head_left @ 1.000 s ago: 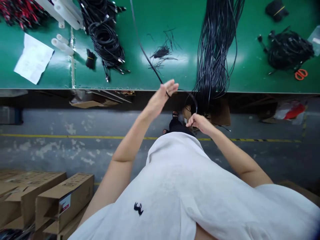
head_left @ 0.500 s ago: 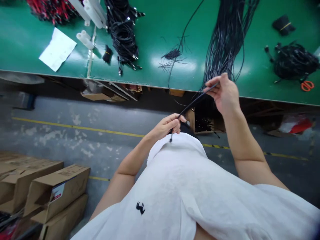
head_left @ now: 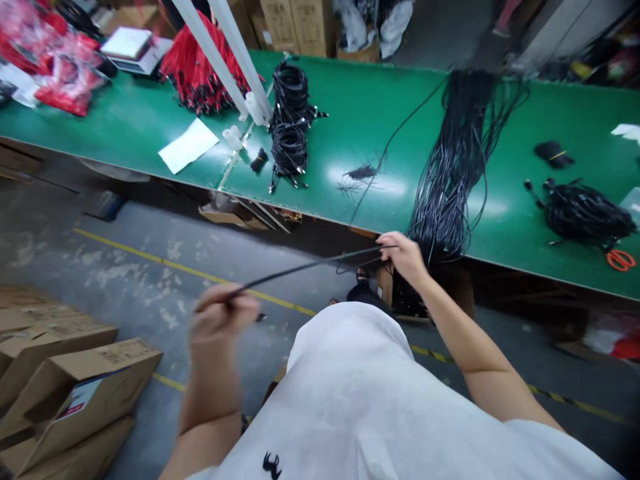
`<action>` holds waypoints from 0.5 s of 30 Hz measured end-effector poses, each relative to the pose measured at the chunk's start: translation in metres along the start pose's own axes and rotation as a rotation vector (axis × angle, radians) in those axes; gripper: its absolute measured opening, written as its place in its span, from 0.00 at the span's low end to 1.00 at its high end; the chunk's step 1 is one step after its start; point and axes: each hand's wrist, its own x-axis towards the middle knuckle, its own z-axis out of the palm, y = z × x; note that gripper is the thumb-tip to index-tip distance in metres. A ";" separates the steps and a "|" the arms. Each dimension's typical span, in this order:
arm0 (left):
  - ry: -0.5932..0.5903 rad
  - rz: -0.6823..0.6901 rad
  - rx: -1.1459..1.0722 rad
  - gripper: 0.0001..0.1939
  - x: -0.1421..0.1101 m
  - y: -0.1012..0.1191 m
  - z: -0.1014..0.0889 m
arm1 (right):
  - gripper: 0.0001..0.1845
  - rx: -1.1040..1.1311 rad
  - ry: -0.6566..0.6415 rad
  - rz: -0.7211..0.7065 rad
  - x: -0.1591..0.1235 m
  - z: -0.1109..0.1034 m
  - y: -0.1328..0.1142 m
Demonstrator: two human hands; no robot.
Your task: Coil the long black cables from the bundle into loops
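Left hand (head_left: 223, 312) curls its fingers round one end portion of the black cable (head_left: 305, 265), blurred, so I can't tell how tightly each finger closes; a short dark tip pokes out just right of it. From there the cable runs nearly straight across, over the floor (head_left: 135, 233) and in front of the green bench (head_left: 350, 93), its long axis slanting gently up toward the right and the bench. At that far end, the right hand (head_left: 404, 259) pinches it between thumb and fingertips, near the bench edge. A thin dark loop (head_left: 345, 269) hangs just left of those fingers.

Along the bench, going left to right, lie red cables (head_left: 205, 67), white paper (head_left: 189, 145), black coils (head_left: 290, 147), dark scraps (head_left: 361, 172), a long bundle (head_left: 450, 173) of black strands, a tangle (head_left: 585, 212) and orange scissors (head_left: 621, 260).
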 end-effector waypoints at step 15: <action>0.006 -0.331 0.408 0.19 0.056 -0.096 0.065 | 0.16 -0.601 -0.754 -0.319 -0.030 -0.039 -0.049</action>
